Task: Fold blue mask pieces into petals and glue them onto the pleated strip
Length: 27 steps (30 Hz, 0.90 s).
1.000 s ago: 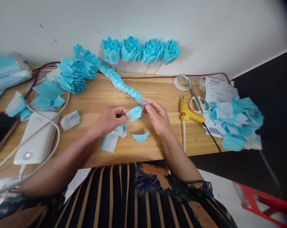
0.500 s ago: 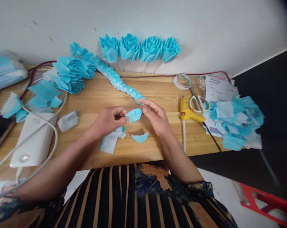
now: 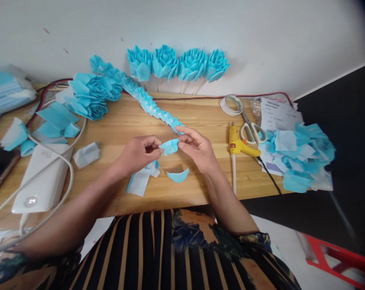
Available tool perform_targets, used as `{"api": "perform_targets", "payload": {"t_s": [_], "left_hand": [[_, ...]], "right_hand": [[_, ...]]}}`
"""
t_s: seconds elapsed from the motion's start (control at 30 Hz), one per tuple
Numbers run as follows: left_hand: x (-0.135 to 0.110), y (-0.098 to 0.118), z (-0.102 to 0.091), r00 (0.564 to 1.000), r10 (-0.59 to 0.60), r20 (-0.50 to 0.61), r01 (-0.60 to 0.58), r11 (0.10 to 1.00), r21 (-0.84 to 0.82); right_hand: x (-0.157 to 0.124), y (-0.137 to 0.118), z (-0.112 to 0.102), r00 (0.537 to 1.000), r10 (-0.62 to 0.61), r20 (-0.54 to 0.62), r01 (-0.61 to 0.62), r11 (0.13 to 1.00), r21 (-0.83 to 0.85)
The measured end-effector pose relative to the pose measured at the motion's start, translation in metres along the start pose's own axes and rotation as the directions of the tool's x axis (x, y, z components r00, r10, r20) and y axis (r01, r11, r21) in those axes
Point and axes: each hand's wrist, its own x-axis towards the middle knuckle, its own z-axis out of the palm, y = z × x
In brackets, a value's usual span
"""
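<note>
Between my hands, above the table, is a small piece of light blue fabric (image 3: 170,147). My left hand (image 3: 140,153) pinches its left end, and my right hand (image 3: 197,148) pinches the right end between thumb and finger. Below it on the wood lies a curved blue scrap (image 3: 178,175). A pale fabric piece (image 3: 139,182) rests just under my left hand. A long row of folded blue petals (image 3: 149,105) runs from the back left down to my right fingertips; whether they touch it I cannot tell.
Several blue fabric flowers (image 3: 166,62) stand against the wall, with more flowers (image 3: 90,94) at left. A white power bank (image 3: 43,177) with a cable lies left. At right are a yellow glue gun (image 3: 241,143), scissors (image 3: 252,131), a tape roll (image 3: 231,105) and a pile of blue scraps (image 3: 303,153).
My right thumb and finger have closed onto the right end of the blue piece, which now looks flatter and stretched between both hands. My left hand has hardly moved.
</note>
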Motion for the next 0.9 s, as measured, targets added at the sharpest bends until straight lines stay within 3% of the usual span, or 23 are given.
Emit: {"api": "perform_targets", "payload": {"t_s": [0.53, 0.9], "left_hand": [[0.0002, 0.0026, -0.0007, 1.000, -0.013, -0.016, 0.013, 1.000, -0.012], [-0.0005, 0.0016, -0.0005, 1.000, -0.011, -0.012, 0.012, 0.999, 0.040]], "right_hand": [[-0.0027, -0.0003, -0.0018, 0.998, -0.021, -0.067, 0.013, 0.992, -0.128], [0.0000, -0.0038, 0.0031, 0.996, -0.054, -0.064, 0.046, 0.991, -0.126]]}}
